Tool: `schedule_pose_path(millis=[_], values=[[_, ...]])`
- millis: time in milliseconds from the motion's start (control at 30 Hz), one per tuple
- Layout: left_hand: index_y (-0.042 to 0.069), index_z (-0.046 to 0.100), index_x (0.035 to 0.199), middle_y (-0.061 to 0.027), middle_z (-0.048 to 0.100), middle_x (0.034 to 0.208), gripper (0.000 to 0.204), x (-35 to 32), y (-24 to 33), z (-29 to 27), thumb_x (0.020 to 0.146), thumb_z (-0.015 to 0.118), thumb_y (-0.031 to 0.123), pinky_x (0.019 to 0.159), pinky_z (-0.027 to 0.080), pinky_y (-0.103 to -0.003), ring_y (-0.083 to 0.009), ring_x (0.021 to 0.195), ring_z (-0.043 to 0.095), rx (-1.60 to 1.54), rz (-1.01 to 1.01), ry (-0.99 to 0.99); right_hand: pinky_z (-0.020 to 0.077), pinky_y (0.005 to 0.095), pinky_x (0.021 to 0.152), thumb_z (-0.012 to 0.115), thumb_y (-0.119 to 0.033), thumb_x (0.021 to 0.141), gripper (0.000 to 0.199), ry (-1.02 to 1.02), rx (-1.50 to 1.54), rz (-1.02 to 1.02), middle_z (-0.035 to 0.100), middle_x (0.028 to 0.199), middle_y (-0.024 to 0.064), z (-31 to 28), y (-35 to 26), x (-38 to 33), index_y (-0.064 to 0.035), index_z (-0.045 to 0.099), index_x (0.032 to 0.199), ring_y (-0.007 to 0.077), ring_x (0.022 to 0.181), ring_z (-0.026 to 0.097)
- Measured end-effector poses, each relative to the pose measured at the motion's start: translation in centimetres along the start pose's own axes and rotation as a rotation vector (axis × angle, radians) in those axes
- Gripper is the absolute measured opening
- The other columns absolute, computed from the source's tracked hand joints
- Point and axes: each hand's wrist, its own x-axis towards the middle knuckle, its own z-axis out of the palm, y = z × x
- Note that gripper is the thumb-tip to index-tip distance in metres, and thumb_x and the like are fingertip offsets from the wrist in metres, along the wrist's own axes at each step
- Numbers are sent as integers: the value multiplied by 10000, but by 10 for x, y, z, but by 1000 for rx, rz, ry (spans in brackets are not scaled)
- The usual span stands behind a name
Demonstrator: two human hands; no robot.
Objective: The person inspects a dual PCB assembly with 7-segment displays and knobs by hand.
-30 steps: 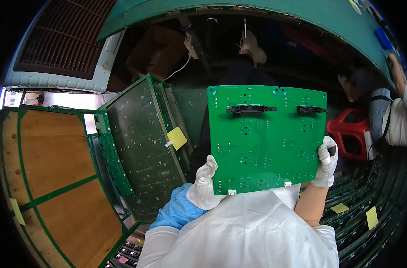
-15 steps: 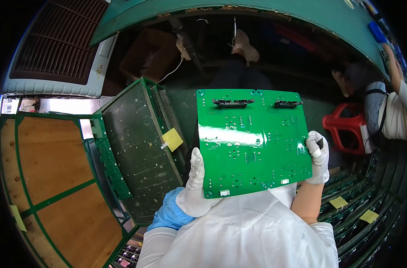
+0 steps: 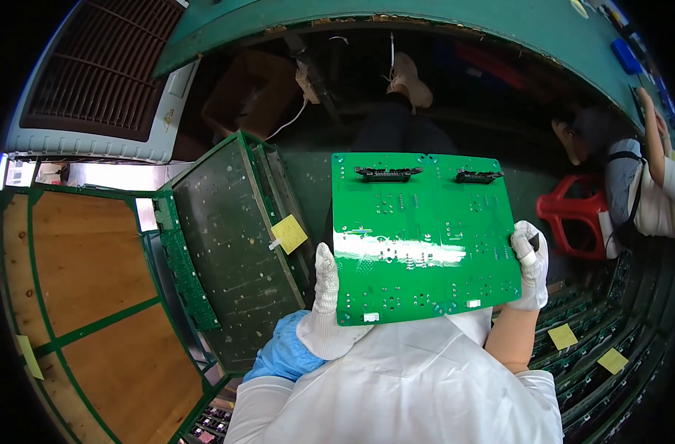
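A large green circuit board (image 3: pixel 426 222) is held up before my chest between both hands. Near its far edge stand two black pin connectors (image 3: pixel 388 174), and small white connectors (image 3: pixel 473 303) sit along the near edge. A bright band of reflected light crosses its middle. My left hand (image 3: pixel 327 303), in a white knitted glove with a blue sleeve cover at the wrist, grips the left edge; its fingers are hidden beneath the board. My right hand (image 3: pixel 530 266), also white-gloved, closes on the right edge. A small dark patch shows by its fingertips.
Left stands a green metal rack (image 3: pixel 230 251) with a yellow note (image 3: pixel 288 234); further left is a wooden-panelled frame (image 3: pixel 93 259). Board-filled racks (image 3: pixel 582 362) stand at lower right. Beyond are a red stool (image 3: pixel 570 214), a seated person (image 3: pixel 648 185) and a green workbench (image 3: pixel 426 16).
The board has tilted slightly, and the reflected light has slid nearer to me across it. Both hands keep their hold. The far person's arm has shifted a little.
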Motion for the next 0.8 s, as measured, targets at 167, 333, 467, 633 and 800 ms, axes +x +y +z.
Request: schedule_pose_path(millis=[167, 333, 467, 633, 800], values=[[75, 230, 1328, -115, 288, 1341, 728, 3, 2, 28, 829, 296, 601, 1000, 261, -418, -262, 1199, 325, 196, 11, 98, 261, 178, 485, 580, -161, 712, 179, 1, 25, 5, 402, 585, -65, -1, -2, -2, -73, 455, 619, 19, 529, 325], [117, 319, 1296, -131, 368, 1285, 727, 6, -1, 31, 764, 469, 589, 944, 338, -464, -290, 1143, 390, 225, 99, 80, 269, 183, 508, 584, -159, 678, 175, -6, 36, -42, 396, 605, -59, -2, -2, -5, -67, 454, 605, 27, 556, 336], [133, 318, 1287, -103, 378, 1272, 610, 1, 1, 21, 817, 465, 494, 952, 330, -459, -269, 1152, 387, 125, 57, 64, 289, 177, 491, 599, -157, 681, 183, -52, 76, -63, 419, 587, -57, -7, -3, -10, -55, 456, 632, 26, 537, 349], [136, 402, 1225, -102, 486, 1162, 475, 0, -3, 12, 823, 538, 349, 874, 421, -453, -260, 1053, 486, 85, 183, 244, 308, 180, 488, 584, -111, 678, 128, -59, 123, -86, 451, 597, -44, -8, -5, -19, -40, 479, 658, 31, 530, 368], [68, 392, 1244, -125, 444, 1222, 573, 11, -4, 9, 822, 470, 447, 914, 369, -427, -273, 1072, 452, 181, 292, 198, 331, 186, 497, 618, -180, 671, 202, -59, 87, -106, 491, 620, -31, -5, -4, -23, -15, 501, 672, 37, 548, 407]])
